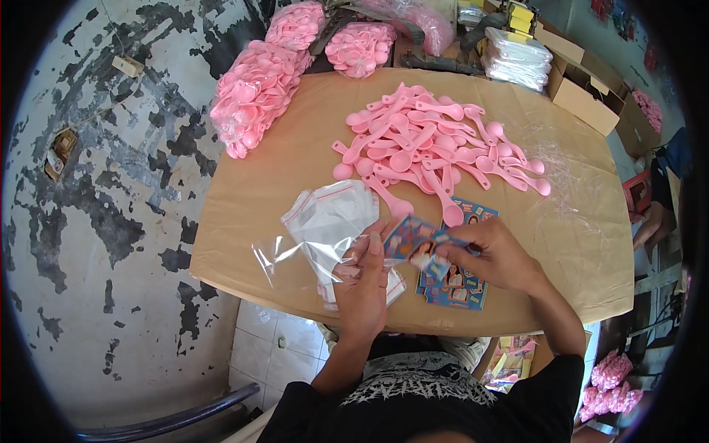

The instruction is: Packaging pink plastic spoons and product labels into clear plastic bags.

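Note:
My left hand [363,292] holds a clear plastic bag [284,257], which sticks out to the left and catches the light. My right hand [501,255] pinches a blue printed card [413,238], blurred by motion. The card's left end is at my left fingers; whether it is inside the bag's mouth I cannot tell. Beneath my right hand lies a stack of similar blue cards [461,294]. Flat clear bags with a red strip [336,203] are spread under my left hand. Just beyond both hands is a loose heap of pink plastic spoons [421,144].
Bulging bags of pink spoons [255,96] stand at the table's far left. Packs of clear plastic [517,59] and an open cardboard box [587,92] are at the far right. Thin plastic scraps [565,177] litter the right side of the brown-covered table [251,199]. Another person's arm [653,221] shows at right.

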The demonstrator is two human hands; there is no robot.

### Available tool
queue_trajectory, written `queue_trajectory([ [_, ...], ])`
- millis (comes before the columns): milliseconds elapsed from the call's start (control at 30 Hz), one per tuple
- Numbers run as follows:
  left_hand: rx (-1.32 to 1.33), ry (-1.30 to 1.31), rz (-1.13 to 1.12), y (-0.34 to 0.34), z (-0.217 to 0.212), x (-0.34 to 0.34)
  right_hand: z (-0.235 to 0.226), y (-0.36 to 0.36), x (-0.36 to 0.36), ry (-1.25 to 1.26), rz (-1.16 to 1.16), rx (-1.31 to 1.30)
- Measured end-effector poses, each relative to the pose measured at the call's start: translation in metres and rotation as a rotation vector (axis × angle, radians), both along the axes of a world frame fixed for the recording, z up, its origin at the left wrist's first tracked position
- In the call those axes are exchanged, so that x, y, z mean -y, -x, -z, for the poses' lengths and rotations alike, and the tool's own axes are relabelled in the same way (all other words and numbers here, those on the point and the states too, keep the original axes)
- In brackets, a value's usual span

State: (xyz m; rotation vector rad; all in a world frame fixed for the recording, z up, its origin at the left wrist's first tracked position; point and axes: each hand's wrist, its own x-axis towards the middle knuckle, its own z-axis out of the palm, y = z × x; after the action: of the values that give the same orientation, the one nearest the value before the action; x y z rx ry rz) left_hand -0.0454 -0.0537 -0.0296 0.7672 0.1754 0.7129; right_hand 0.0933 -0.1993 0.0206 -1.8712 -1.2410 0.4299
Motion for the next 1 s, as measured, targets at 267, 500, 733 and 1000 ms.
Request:
queue_trajectory([
  [267,-0.236,-0.321,0.180,0.001,0.003,0.013,0.010,0.011,0.001,-0.076,-0.087,-0.259],
  [500,-0.056,-0.110,0.258,-0.008,0.008,0.023,0.025,0.015,0.004,-0.234,-0.094,-0.371],
  [733,-0.178,-0.694,0.154,-0.007,0.015,0.036,0.027,0.019,-0.002,-0.235,-0.105,-0.522],
  [1000,0.088,-0.109,0.104,-0.003,0.015,0.021,0.026,0.023,-0.009,-0.236,-0.019,-0.719],
])
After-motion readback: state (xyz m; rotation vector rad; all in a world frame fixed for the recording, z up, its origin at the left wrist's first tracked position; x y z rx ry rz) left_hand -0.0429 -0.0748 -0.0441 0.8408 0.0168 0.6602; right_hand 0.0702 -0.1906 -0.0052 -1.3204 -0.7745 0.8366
